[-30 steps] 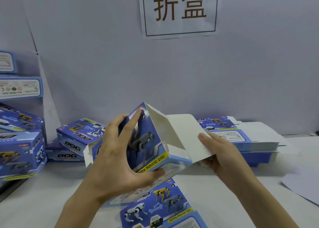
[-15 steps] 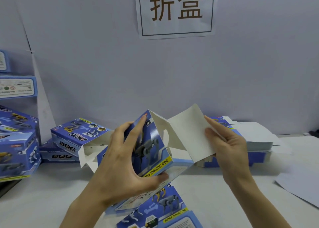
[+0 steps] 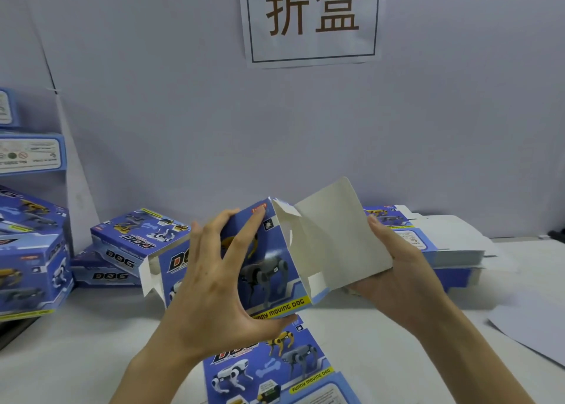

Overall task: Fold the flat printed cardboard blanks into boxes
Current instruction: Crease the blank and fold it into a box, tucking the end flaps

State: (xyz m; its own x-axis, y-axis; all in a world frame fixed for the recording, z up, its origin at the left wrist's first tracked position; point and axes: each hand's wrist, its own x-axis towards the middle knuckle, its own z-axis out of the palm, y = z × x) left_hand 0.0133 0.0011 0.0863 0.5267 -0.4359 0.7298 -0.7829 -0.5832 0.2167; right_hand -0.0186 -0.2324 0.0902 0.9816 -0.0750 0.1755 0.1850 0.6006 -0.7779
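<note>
Box [image 3: 269, 269], half folded, is held up in the air over the table [image 3: 91, 342], in front of the person and between both hands. Its blue printed side with the robot dogs faces the camera, and its right end is open and shows white inside. The left hand [image 3: 214, 284] grips the box, with fingers spread across the printed side and the thumb hooked under the lower edge. The right hand [image 3: 400, 275] holds the big white flap [image 3: 339, 235], which stands up and leans to the right from the open end; the fingers lie behind it and the thumb rests at its edge. Small flaps hang loose at the left end. A flat blank [image 3: 275, 370] lies on the table just below the hands. A stack of blanks [image 3: 452, 250] sits behind the right hand. Finished boxes [image 3: 30, 269] are piled at the left. A sign [image 3: 312, 18] hangs on the wall, and a sheet of paper [image 3: 535, 333] lies at the right
</note>
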